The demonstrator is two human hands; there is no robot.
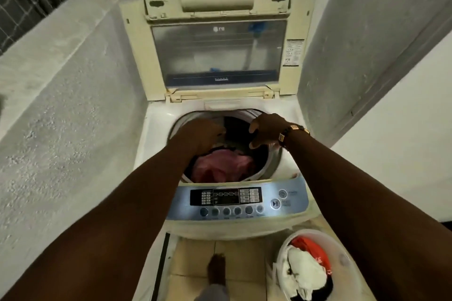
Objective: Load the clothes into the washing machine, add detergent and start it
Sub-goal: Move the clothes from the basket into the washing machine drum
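A cream top-loading washing machine (156, 144) stands in front of me with its lid (220, 51) raised. Both my arms reach over the drum opening. My left hand (200, 133) and my right hand (266, 129) each grip a dark garment (236, 129) held over the drum. A pink garment (222, 166) lies lower in the drum. The control panel (234, 200) with its row of buttons faces me at the front. A white bucket (342, 239) on the floor at lower right holds white, red and dark clothes (305, 269).
A rough grey wall (61, 105) runs close along the machine's left side. Another grey wall (354, 44) and a white surface stand on the right. My bare foot (216, 269) rests on the tiled floor below the machine's front.
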